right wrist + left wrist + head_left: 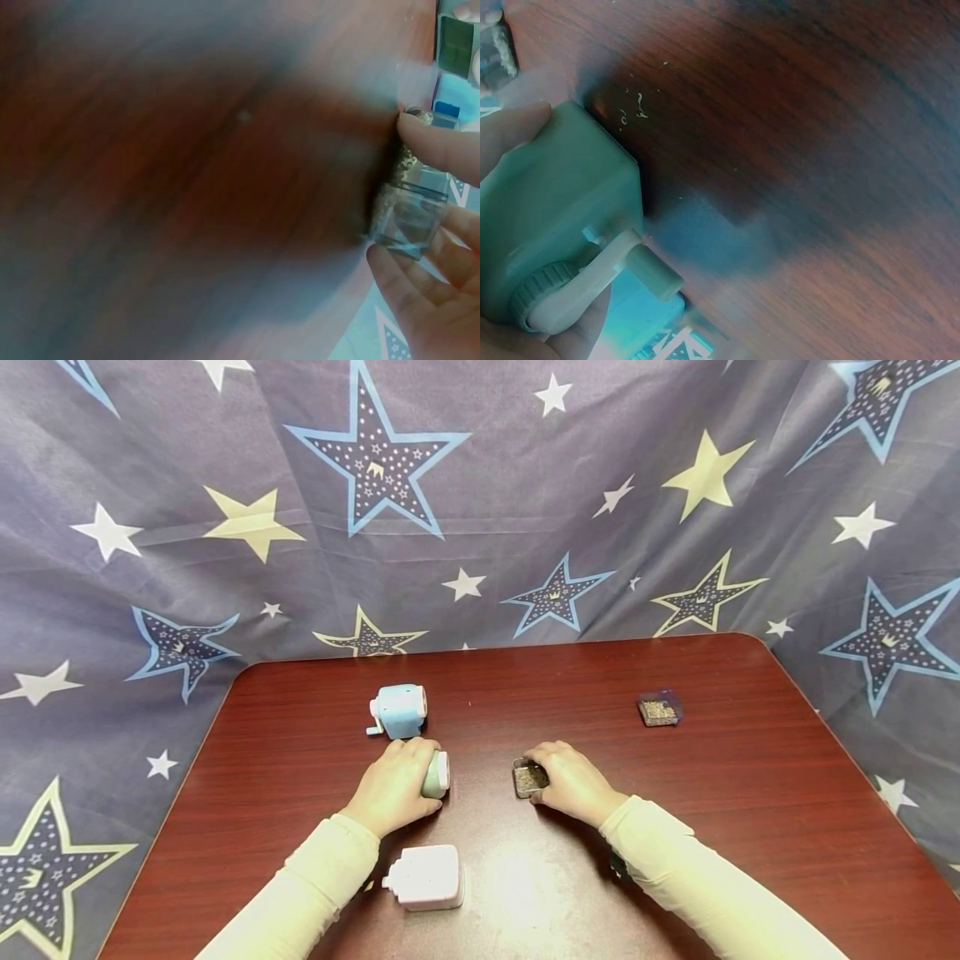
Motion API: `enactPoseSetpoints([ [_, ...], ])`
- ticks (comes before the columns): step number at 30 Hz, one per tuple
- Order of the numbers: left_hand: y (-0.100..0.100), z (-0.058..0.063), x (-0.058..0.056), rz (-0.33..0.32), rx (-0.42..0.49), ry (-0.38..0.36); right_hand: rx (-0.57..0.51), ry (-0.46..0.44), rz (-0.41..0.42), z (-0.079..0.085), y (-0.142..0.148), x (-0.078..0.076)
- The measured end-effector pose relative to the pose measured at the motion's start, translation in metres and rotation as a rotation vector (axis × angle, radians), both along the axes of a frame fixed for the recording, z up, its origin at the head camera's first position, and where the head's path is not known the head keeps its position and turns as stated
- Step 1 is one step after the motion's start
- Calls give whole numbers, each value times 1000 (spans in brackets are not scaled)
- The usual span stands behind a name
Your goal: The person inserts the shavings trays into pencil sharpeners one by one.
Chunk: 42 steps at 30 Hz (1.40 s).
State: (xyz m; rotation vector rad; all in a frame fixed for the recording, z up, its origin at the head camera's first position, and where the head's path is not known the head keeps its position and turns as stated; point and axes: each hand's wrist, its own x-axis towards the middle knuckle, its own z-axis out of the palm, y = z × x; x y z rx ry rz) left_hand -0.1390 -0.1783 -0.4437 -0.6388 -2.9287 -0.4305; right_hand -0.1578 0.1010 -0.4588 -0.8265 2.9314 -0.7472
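My left hand grips a green crank pencil sharpener on the table. In the left wrist view its hand crank sticks out toward the camera, with a thumb or finger along the body. To the right, my right hand holds a small clear shavings drawer by its sides, between thumb and fingers. Pencil shavings lie inside that drawer, as the right wrist view also shows. A gap of bare table separates the sharpener from the drawer.
A light blue crank sharpener stands just beyond my left hand. Nearer me lies a pale pink sharpener. A second drawer with shavings sits at the back right. Loose shavings dot the table beside the green sharpener.
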Motion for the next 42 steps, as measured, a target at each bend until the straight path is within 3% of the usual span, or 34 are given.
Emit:
enactPoseSetpoints([
  [21, 0, 3, 0, 17, 16, -25, -14, 19, -6, -5, -8, -2],
  [42, 0, 0, -1, 26, 3, -24, -39, -29, -8, -3, -18, -1],
])
